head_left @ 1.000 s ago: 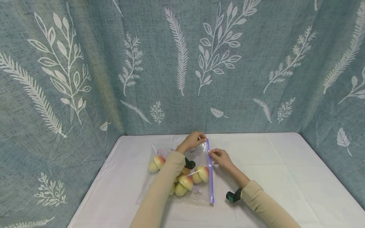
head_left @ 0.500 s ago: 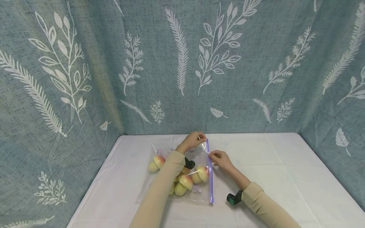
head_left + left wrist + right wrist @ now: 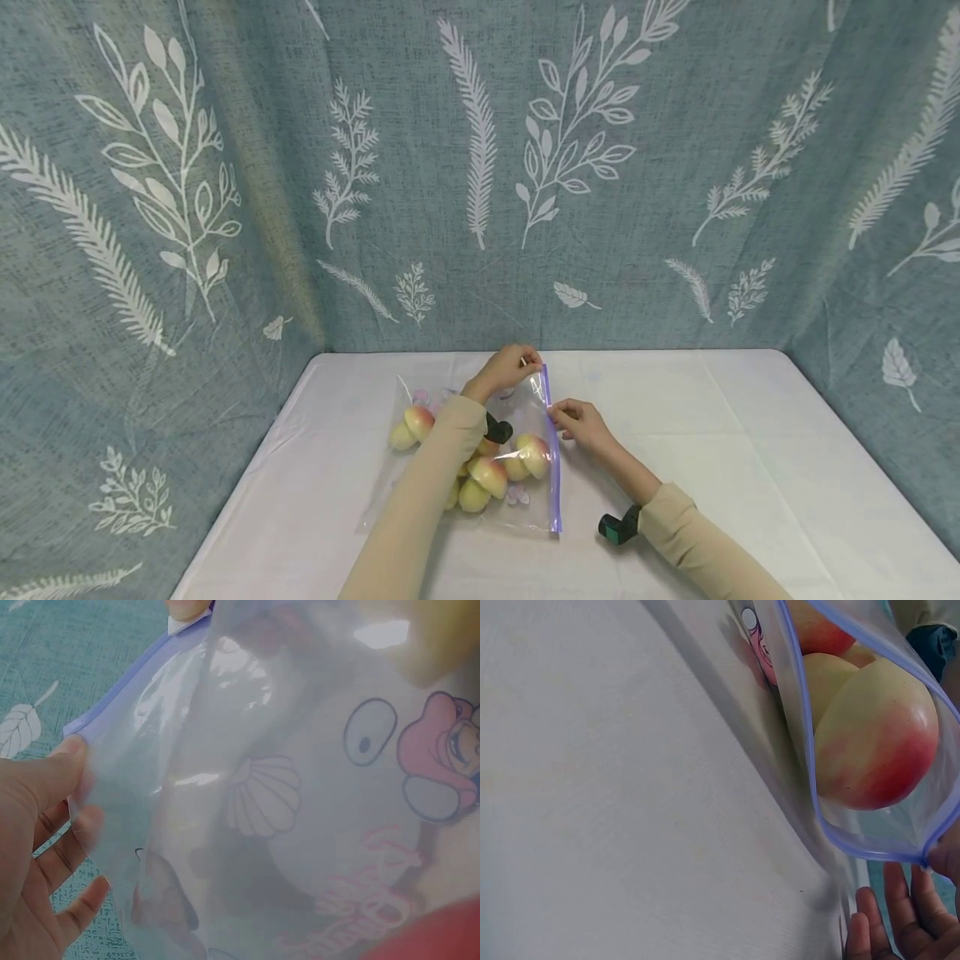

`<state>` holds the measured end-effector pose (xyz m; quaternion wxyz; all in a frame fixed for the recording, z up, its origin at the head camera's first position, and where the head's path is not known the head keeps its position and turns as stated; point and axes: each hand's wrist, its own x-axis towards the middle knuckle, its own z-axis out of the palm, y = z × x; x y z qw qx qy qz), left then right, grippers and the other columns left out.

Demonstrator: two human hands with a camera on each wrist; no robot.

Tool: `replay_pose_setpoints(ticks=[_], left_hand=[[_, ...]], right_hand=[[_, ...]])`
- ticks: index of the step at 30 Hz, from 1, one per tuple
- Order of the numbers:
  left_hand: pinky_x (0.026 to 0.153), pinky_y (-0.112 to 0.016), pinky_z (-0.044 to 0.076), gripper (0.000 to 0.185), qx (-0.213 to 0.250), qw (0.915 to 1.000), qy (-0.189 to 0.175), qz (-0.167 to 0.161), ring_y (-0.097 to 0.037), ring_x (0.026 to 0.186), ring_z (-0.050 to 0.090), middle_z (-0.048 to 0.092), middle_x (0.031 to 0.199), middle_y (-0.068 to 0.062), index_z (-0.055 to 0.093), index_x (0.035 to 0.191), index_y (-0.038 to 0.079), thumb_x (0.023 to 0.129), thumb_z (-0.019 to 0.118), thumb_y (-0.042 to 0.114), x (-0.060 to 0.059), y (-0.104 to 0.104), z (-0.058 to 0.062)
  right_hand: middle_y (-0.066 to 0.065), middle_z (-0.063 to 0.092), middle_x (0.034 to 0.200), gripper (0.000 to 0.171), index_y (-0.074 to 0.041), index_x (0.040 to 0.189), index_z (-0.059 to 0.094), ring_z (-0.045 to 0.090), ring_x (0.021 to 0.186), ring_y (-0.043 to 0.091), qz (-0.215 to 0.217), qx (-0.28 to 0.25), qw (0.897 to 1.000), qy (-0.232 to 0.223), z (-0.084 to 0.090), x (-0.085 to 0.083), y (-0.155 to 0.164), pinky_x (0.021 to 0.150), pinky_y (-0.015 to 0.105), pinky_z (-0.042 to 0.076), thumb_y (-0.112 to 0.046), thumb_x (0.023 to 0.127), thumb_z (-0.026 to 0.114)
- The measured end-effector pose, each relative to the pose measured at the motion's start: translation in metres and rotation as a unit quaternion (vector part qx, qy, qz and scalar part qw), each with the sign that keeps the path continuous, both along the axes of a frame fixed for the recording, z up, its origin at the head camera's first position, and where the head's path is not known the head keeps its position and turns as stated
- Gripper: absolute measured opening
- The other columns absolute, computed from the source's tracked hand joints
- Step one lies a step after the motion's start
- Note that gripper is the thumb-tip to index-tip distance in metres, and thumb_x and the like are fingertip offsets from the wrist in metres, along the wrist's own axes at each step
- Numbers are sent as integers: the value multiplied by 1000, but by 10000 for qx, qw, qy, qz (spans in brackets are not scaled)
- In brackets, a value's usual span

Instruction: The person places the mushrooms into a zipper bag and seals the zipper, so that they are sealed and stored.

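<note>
Zip bag (image 3: 480, 454) of peaches (image 3: 489, 477) flat on table (image 3: 750, 467). Left hand (image 3: 510, 369) pinches far zip corner, anchoring strip; right hand (image 3: 576, 419) fingers clamped mid-zip, mouth partly agape.

A clear plastic zip bag (image 3: 525, 417) with cartoon prints is showing a purple strip (image 3: 553, 467); yellow-red peaches (image 3: 487, 477) are glowing inside.

Both hands (image 3: 512, 367) pinch the bag's (image 3: 525, 500) purple zip (image 3: 553, 467).
</note>
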<state>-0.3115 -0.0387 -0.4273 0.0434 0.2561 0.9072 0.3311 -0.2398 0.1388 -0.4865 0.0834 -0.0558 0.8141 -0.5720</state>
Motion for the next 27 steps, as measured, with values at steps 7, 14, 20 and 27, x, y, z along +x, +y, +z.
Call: replay_pose_setpoints(ticks=[7, 14, 20, 27], left_hand=[[69, -23, 50, 15, -28, 10000, 4, -12, -16, 79, 58, 64, 92, -6, 64, 95, 6, 94, 55, 17, -2, 0, -2], [69, -23, 50, 15, -8, 9999, -112, 20, -16, 79, 58, 64, 92, -6, 63, 96, 6, 94, 54, 17, 0, -1, 0], [69, -23, 49, 15, -3, 9997, -200, 103, -15, 79, 57, 63, 93, -5, 63, 96, 7, 94, 55, 19, -1, -1, -1], [71, -25, 50, 14, 82, 9996, -219, 133, -16, 82, 58, 64, 94, -6, 64, 96, 7, 94, 55, 19, -3, -2, -2]], right_hand=[[4, 66, 82, 28, 5, 97, 63, 59, 75, 11, -30, 1, 9999, -141, 2, 3, 0, 65, 26, 54, -22, 92, 58], [11, 65, 82, 27, 11, 96, 60, 61, 80, 24, 80, -55, 9998, -147, 32, 23, -4, 71, 40, 56, -15, 93, 56], [10, 66, 83, 25, 9, 95, 61, 60, 74, 14, 114, -93, 9998, -92, 17, 18, -1, 68, 33, 56, -16, 92, 57], [12, 67, 84, 27, 6, 95, 62, 62, 74, 14, 208, 14, 9997, 106, -3, 11, 2, 65, 29, 56, -20, 92, 57]])
